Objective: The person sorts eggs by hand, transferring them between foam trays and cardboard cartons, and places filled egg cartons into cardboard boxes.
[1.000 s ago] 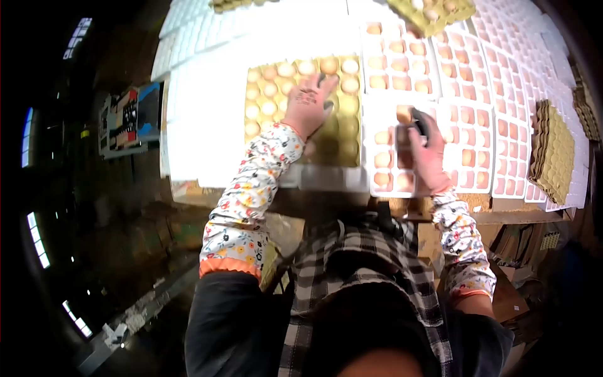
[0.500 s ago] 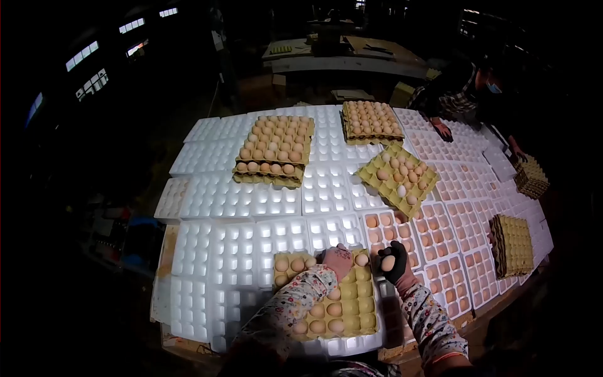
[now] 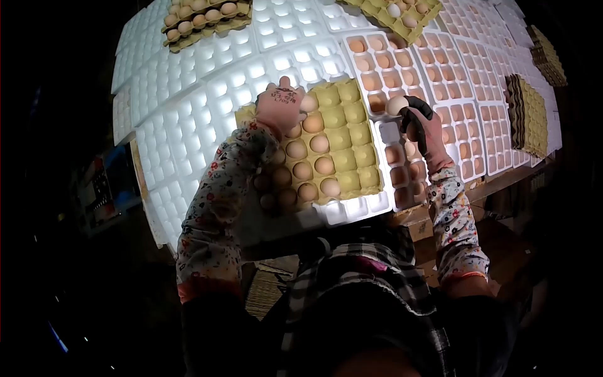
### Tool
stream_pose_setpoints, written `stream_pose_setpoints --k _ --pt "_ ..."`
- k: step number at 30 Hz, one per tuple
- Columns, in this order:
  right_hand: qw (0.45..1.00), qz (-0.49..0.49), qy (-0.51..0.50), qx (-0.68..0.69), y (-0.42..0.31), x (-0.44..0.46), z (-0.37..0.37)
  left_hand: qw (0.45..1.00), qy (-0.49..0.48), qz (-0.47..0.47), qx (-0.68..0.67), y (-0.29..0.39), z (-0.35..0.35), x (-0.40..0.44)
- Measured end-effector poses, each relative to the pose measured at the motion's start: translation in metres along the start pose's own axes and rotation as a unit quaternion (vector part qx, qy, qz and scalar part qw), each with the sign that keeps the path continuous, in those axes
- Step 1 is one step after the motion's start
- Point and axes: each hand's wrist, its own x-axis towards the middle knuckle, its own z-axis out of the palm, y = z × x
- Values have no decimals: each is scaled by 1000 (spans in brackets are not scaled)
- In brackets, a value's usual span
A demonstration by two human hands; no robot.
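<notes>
My left hand (image 3: 281,108), in a pink glove with print on its back, is closed over the upper left of a yellowish pulp egg tray (image 3: 352,144). A pale egg (image 3: 308,103) shows against its curled fingers; its fingertips are partly hidden. The tray's left columns hold several brown eggs (image 3: 303,171), while its right columns show bare cups. Right of the tray, my right hand (image 3: 422,125), gloved with black fingers, grips a light egg (image 3: 396,105) at its fingertips. That egg is just above a white foam tray (image 3: 372,81) with brown eggs in its pockets.
White foam trays (image 3: 182,129) cover the table to the left and behind. Stacked egg-filled pulp trays (image 3: 207,25) stand at the back left, another pulp tray (image 3: 402,16) at the back. Stacks of pulp trays (image 3: 527,116) stand at the right, beside egg-filled foam trays (image 3: 461,141).
The view has tilted down, so the co-worker is out of sight. My left hand has shifted left along the pulp tray. My right hand has turned, its egg now at the fingertips over the foam tray.
</notes>
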Motion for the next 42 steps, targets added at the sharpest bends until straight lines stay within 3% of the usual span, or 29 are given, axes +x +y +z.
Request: stream_pose_setpoints --k 1,3,4,5,7,8,9,11,12,14,15,17,19,20,21,22,23,25,27,29,31,33,35,36,37,39,40,41,42 --pt "999 19 29 13 7 -16 -8 1000 5 6 4 1 2 2" --pt "991 -32 56 -116 40 -25 -14 1000 17 4 16 0 8 4" --pt "960 -100 61 -256 49 -29 -6 1000 8 24 5 -5 6 7" --pt "863 -165 36 -476 59 -27 -4 999 -13 25 -17 -5 -6 9" --pt "861 -223 52 -454 61 -11 0 996 -57 29 -64 -4 -38 14" --pt "972 -28 97 -213 51 -6 9 981 -23 -24 -191 -17 -31 23" --pt "991 119 59 22 33 7 2 991 19 2 -133 -24 -34 29" --pt "971 -195 -4 -137 49 40 -4 996 51 23 -68 -27 -31 52" --pt "951 -250 -35 -179 44 65 10 997 44 17 -59 -27 -25 67" --pt "989 -45 -93 105 19 101 40 997 -4 73 12 -27 -2 98" --pt "988 5 -119 102 -15 102 69 995 -17 97 15 -30 8 112" --pt "973 -125 -105 -163 -16 129 108 991 -33 86 -101 -38 -1 130" --pt "818 -345 -104 -449 9 163 117 978 -29 37 -203 -48 4 155" --pt "815 -336 -84 -464 21 170 121 971 37 23 -236 -48 4 161" --pt "829 -348 -64 -433 18 169 121 927 114 -15 -356 -41 9 172" --pt "932 -226 -84 -272 14 164 117 880 200 -26 -429 -29 15 184" --pt "986 -87 -99 -101 7 155 114 818 282 -43 -499 -15 24 195" --pt "997 -81 -1 13 -6 127 114 918 272 0 -287 4 51 217" --pt "995 -94 -6 -40 -10 99 108 970 217 45 -98 2 62 215" --pt "992 -9 -83 -93 -16 62 108 907 187 58 -374 -21 39 195" --pt "934 -166 -180 -260 -12 46 122 861 200 52 -464 -46 23 139" --pt "827 -264 -261 -423 -17 40 140 910 166 80 -372 -65 5 64" --pt "732 -336 -267 -529 13 36 145 964 93 100 -229 -67 6 9" --pt "737 -292 -275 -544 10 34 150 980 62 87 -166 -58 16 -6" --pt "744 -302 -257 -538 14 35 153 981 122 122 -92 -56 41 -15" --pt "822 -244 -247 -451 4 31 152 975 125 130 -129 -60 41 -16" --pt "916 -130 -227 -305 2 25 148 960 148 111 -211 -63 38 -19" --pt "968 -20 -216 -128 -6 21 146 930 178 59 -317 -64 24 -32" --pt "982 1 -179 -68 -14 15 143 837 191 -2 -512 -70 23 -40"
